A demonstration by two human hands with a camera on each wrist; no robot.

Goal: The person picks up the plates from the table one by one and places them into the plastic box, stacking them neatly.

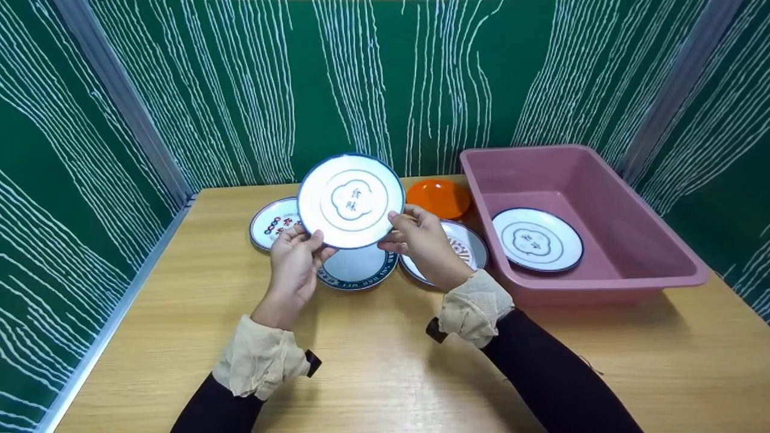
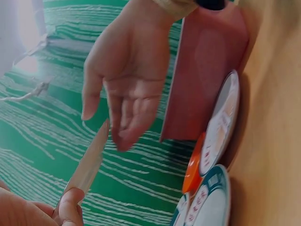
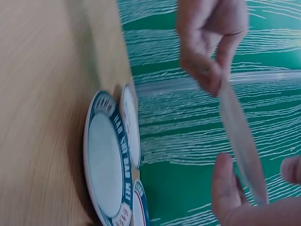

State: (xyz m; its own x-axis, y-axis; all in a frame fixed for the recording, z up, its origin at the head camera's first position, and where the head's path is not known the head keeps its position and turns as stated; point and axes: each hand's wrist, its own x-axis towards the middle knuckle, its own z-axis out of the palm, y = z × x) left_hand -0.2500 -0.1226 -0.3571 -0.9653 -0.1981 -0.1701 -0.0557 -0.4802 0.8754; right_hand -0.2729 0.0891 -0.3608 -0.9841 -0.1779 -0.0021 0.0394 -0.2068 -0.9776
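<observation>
A white plate with a dark blue rim and a flower-shaped emblem [image 1: 352, 198] is raised above the table, its face tilted toward the head camera. My left hand [image 1: 293, 264] pinches its lower-left edge, thumb on the face. At the right edge is my right hand [image 1: 428, 243]; in the right wrist view its thumb [image 3: 291, 169] and fingers [image 3: 225, 183] are spread around the plate [image 3: 242, 141] with a gap on the thumb side. Below the raised plate lies a teal-rimmed plate [image 1: 355, 273], partly hidden. A similar emblem plate [image 1: 538, 240] lies in the pink basin [image 1: 607, 282].
A plate with red and blue motifs [image 1: 271, 228] lies at the left, partly covered. At the back, an orange dish [image 1: 438, 198] sits near the basin's left wall. Another patterned plate [image 1: 475, 246] is partly behind my right hand. Green walls with white lines [image 1: 349, 72] enclose the wooden table [image 1: 373, 373].
</observation>
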